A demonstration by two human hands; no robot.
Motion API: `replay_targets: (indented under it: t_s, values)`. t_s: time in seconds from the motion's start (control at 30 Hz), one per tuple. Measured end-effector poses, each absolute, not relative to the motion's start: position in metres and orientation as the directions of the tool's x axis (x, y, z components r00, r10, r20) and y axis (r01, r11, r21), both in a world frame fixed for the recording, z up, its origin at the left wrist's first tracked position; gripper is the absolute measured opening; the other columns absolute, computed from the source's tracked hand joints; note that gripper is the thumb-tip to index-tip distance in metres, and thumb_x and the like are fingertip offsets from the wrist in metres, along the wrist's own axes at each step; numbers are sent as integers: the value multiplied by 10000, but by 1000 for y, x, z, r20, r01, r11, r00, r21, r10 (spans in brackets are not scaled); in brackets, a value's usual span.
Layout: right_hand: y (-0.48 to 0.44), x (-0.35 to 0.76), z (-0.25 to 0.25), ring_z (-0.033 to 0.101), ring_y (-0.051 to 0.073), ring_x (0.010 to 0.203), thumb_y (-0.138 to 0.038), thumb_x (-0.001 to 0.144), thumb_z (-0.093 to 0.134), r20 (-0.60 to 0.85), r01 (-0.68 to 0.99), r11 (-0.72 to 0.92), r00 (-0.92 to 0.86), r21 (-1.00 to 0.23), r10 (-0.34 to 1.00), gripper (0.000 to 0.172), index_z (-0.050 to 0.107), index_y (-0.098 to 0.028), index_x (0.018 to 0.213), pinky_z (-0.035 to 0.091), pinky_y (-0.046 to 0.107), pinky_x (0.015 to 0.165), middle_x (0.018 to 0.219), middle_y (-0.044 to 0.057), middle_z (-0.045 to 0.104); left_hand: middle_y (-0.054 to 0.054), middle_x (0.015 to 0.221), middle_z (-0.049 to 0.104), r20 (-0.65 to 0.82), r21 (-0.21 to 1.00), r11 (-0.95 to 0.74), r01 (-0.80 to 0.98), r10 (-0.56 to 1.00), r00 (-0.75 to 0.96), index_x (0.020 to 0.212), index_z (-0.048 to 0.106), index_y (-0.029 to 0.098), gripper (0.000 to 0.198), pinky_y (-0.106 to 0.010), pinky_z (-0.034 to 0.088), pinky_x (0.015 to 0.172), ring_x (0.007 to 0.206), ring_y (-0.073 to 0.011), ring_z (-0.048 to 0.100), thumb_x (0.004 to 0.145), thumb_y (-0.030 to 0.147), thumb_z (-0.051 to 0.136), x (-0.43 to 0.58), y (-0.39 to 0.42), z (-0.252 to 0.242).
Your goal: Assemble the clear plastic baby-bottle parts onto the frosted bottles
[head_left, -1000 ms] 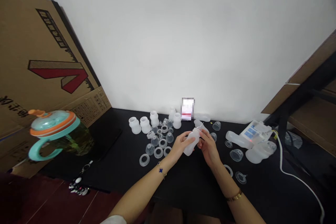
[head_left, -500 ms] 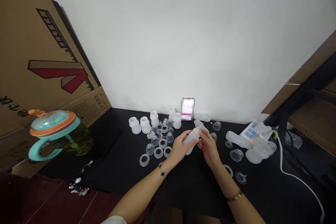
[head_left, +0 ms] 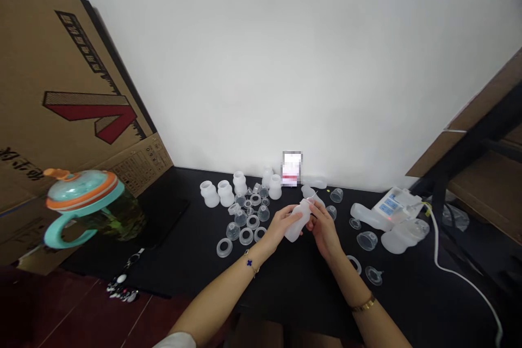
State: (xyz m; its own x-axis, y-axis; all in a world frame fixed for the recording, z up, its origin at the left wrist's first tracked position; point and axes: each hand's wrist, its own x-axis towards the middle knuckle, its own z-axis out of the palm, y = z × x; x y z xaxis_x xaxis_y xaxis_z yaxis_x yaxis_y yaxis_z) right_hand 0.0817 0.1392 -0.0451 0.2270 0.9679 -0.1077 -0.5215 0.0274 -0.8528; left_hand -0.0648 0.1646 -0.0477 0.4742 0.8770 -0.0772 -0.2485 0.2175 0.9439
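Note:
A translucent white baby bottle (head_left: 298, 223), without a nipple or collar, leans in my left hand (head_left: 281, 227), whose fingers and thumb wrap its body. Its neck points up and to the right. My right hand (head_left: 323, 227) has its fingers closed against that neck; whether a small piece is also pinched there I cannot make out. Another white bottle (head_left: 309, 192) lies just behind the hands, partly hidden. To the left lie several clear nipples (head_left: 232, 230) and ring collars (head_left: 224, 248). Several open white bottles (head_left: 210, 194) stand behind them.
A blurred-out phone-like screen (head_left: 291, 168) leans against the wall. At right are a white electric device (head_left: 396, 206) with a cable (head_left: 438, 253), a capped bottle (head_left: 404, 236) and clear domes (head_left: 367, 240). A teal-lidded jug (head_left: 118, 217) stands left, by a cardboard box (head_left: 77, 81).
My left hand has shifted slightly left and its grip on the bottle has loosened a little, so more of the body shows. The right hand stays at the neck.

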Motion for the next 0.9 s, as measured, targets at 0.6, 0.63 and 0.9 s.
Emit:
replay_targets:
  t_s: [0.6,0.63,0.9]
  values:
    - [139,83,-42,418,65,493,-404,689,861,-111,-547,9,186,-837,976,441,716,-227,1067,394,226,439,793,-29,626,-100,905,739,-150,908,321,-269,848,508,1189,653,122,583,-234,511,479,563,-158,672,775,523,743,-67,165,-44]
    - [139,83,-42,418,64,494,-404,691,860,-110,-546,11,189,-838,976,438,717,-226,1064,390,225,440,793,-29,625,-99,906,739,-146,912,314,-265,850,505,1192,653,124,589,-237,510,483,562,-159,672,773,528,745,-67,165,-44]
    - [138,82,-40,424,65,490,-416,679,859,-106,-509,17,211,-861,972,430,720,-224,1037,378,234,435,841,-17,644,-84,898,738,-112,931,259,-256,872,476,1198,657,127,642,-257,527,550,595,-156,669,735,555,778,-66,166,-47]
